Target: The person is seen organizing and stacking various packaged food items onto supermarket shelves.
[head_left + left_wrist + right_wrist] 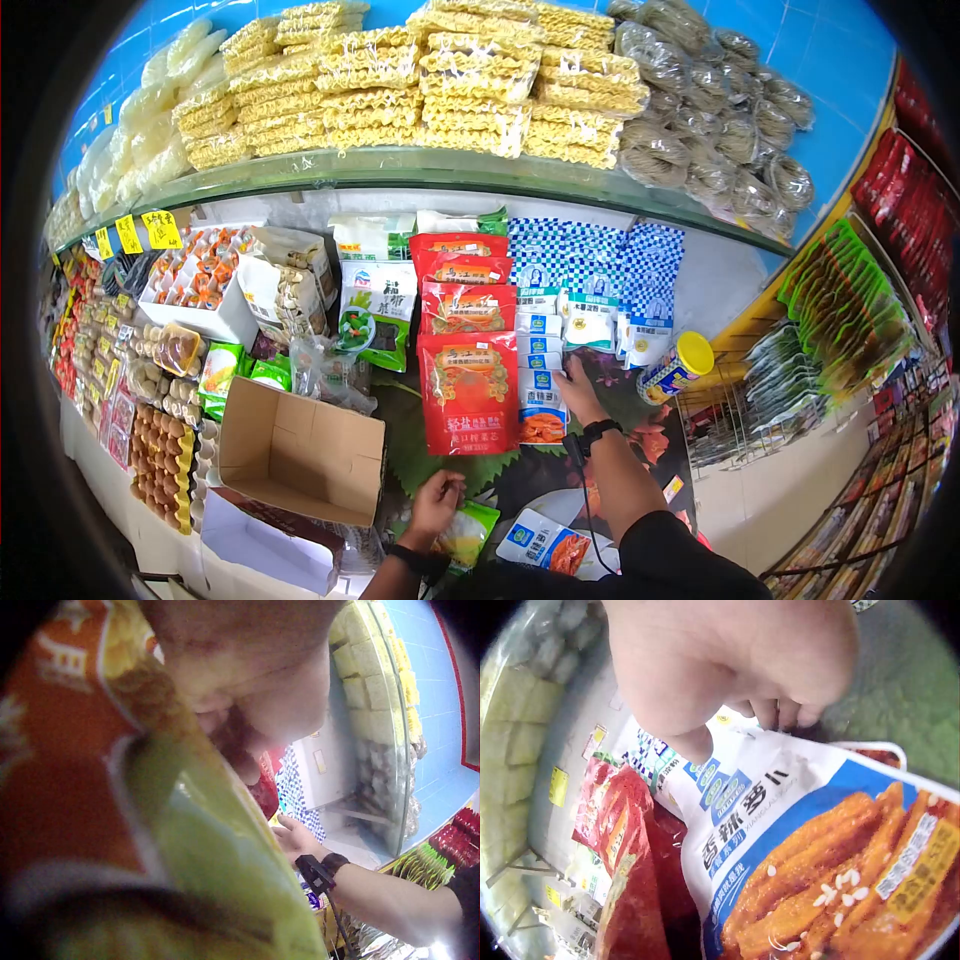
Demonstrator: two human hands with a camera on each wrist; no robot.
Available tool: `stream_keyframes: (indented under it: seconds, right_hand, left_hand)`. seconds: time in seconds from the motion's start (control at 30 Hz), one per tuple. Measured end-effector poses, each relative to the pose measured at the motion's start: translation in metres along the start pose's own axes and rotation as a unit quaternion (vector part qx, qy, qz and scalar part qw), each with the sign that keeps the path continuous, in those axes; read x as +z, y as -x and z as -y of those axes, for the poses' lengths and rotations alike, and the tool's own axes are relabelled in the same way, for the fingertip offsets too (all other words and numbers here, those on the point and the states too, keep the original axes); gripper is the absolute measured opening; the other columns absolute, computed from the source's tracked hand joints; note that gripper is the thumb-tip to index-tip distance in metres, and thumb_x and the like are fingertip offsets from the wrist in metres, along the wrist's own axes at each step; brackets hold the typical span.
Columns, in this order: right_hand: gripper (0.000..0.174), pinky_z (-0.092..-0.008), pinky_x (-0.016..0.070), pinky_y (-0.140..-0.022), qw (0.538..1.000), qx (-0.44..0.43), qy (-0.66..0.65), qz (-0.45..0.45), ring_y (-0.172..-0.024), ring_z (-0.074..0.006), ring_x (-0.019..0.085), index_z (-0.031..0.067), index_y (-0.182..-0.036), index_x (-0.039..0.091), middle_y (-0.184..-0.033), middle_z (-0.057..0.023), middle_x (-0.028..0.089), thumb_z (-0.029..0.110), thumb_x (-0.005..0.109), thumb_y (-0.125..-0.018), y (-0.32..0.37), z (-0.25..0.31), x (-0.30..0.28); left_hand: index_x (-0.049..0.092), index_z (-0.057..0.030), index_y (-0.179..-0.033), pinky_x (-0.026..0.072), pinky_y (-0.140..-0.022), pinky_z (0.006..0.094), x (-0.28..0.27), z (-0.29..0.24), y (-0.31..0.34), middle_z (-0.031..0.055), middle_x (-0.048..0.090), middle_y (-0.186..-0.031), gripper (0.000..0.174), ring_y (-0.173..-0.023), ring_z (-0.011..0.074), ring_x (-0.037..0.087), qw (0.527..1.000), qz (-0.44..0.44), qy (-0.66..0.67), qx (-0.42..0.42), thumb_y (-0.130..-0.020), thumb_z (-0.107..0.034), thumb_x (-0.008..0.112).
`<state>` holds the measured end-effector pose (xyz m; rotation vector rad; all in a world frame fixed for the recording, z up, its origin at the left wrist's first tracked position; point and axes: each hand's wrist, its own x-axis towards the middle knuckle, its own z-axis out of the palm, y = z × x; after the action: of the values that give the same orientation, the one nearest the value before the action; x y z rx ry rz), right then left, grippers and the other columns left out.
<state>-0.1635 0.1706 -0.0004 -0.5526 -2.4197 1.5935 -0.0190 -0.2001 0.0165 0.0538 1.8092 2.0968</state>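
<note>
My right hand [580, 390] pinches the top of a white-and-blue packet [543, 405] at the front of its row. In the right wrist view the right hand [735, 667] has its thumb on the near face of the packet [802, 847]; the other fingers are partly hidden behind its top. Beside a row of red pouches [470, 390], my left hand [437, 505] hangs loosely curled above a green-and-white packet [468, 535]. The left wrist view shows the left hand [247, 682] behind a blurred orange-and-green packet [202, 817].
Another white-and-blue packet [545, 543] lies at the front edge. An empty cardboard box [300, 450] stands left of my left hand, with egg trays [160, 465] beyond. A yellow-lidded can [675, 368] stands on the right, and a glass shelf [400, 168] spans the back.
</note>
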Motion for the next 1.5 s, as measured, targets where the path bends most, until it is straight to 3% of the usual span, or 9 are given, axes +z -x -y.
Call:
stream_keyframes:
  seconds: [0.17,0.57,0.73,0.83,0.93,0.97,1.03,1.23,1.5]
  right_hand:
    - [0.063,-0.0326,0.0284,-0.118,0.995,0.091,-0.016,0.034,-0.147,-0.0244,0.035,0.0007,-0.151,0.038,-0.154,-0.0162,0.043,0.035,0.058,-0.102,0.068,0.059,-0.058]
    - [0.05,-0.0285,0.0464,-0.097,0.991,0.1,-0.019,0.084,-0.114,-0.015,0.06,0.0015,-0.136,0.058,-0.126,-0.0075,0.064,0.038,0.055,-0.102,0.228,0.011,-0.172]
    - [0.044,-0.0311,0.0486,-0.097,0.994,0.05,0.065,0.066,-0.11,-0.0196,0.066,0.0016,-0.131,0.058,-0.114,-0.0101,0.069,0.031,0.06,-0.098,0.282,-0.017,-0.165]
    - [0.059,-0.035,0.0485,-0.1,0.975,0.043,0.137,0.166,-0.117,-0.0266,0.063,0.003,-0.139,0.051,-0.123,-0.0146,0.064,0.038,0.065,-0.093,0.322,0.019,-0.135]
    - [0.077,-0.0418,0.0461,-0.104,0.927,-0.099,0.324,0.159,-0.128,-0.0339,0.054,0.0039,-0.147,0.04,-0.14,-0.0198,0.052,0.048,0.068,-0.089,0.35,0.036,-0.104]
    - [0.094,-0.0474,0.0417,-0.109,0.9,-0.016,0.389,0.194,-0.137,-0.0406,0.042,0.0044,-0.151,0.031,-0.149,-0.0237,0.039,0.057,0.07,-0.084,0.359,0.069,-0.1]
    - [0.1,-0.0543,0.0394,-0.109,0.9,-0.087,0.39,0.176,-0.138,-0.0431,0.039,0.0045,-0.151,0.032,-0.149,-0.0234,0.04,0.058,0.074,-0.079,0.361,0.045,-0.085]
    - [0.11,-0.062,0.0414,-0.102,0.872,-0.125,0.435,0.187,-0.135,-0.0386,0.042,0.0099,-0.152,0.031,-0.149,-0.0177,0.04,0.053,0.084,-0.066,0.376,0.052,-0.073]
    - [0.106,-0.0528,0.0425,-0.104,0.882,-0.038,0.427,0.197,-0.129,-0.0358,0.047,0.0112,-0.153,0.031,-0.135,-0.0152,0.048,0.038,0.087,-0.068,0.373,0.069,-0.067]
  left_hand:
    - [0.061,0.0001,-0.108,0.0507,-0.064,0.026,0.0,0.006,-0.005,0.0044,0.063,-0.085,0.014,-0.07,0.0099,0.059,1.0,0.006,-0.005,0.021,-0.1,-0.001,0.05]
    - [0.064,-0.0015,-0.105,0.0508,-0.067,0.0285,-0.003,0.009,-0.01,0.0051,0.064,-0.084,0.011,-0.074,0.0124,0.062,0.99,0.036,-0.103,0.093,-0.095,-0.003,0.059]
    - [0.066,-0.0007,-0.104,0.0531,-0.075,0.0309,-0.005,-0.002,0.003,0.0093,0.067,-0.087,0.014,-0.08,0.0163,0.066,0.963,0.062,-0.212,0.152,-0.09,-0.005,0.064]
    - [0.067,-0.0016,-0.104,0.0536,-0.082,0.0359,-0.005,-0.016,0.025,0.0142,0.069,-0.094,0.019,-0.09,0.0258,0.068,0.941,0.062,-0.287,0.167,-0.086,-0.006,0.066]
    - [0.067,-0.0026,-0.105,0.0517,-0.091,0.0407,-0.007,-0.025,0.047,0.019,0.068,-0.105,0.024,-0.101,0.035,0.066,0.912,0.057,-0.349,0.209,-0.082,-0.007,0.068]
    - [0.067,-0.0029,-0.106,0.0508,-0.093,0.0422,-0.007,-0.027,0.054,0.0205,0.067,-0.109,0.025,-0.105,0.0378,0.064,0.904,0.056,-0.361,0.223,-0.081,-0.008,0.068]
    - [0.065,-0.0043,-0.11,0.0481,-0.098,0.0445,-0.01,-0.024,0.066,0.0202,0.065,-0.118,0.031,-0.113,0.04,0.06,0.899,0.064,-0.385,0.199,-0.08,-0.01,0.069]
    - [0.057,-0.0126,-0.127,0.0422,-0.102,0.0544,-0.022,-0.007,0.097,0.0195,0.051,-0.141,0.052,-0.126,0.0429,0.05,0.852,0.046,-0.487,0.188,-0.078,-0.016,0.073]
    - [0.051,-0.0141,-0.135,0.0394,-0.105,0.0563,-0.021,-0.012,0.105,0.0219,0.043,-0.147,0.065,-0.13,0.0463,0.044,0.843,0.028,-0.509,0.169,-0.075,-0.02,0.075]
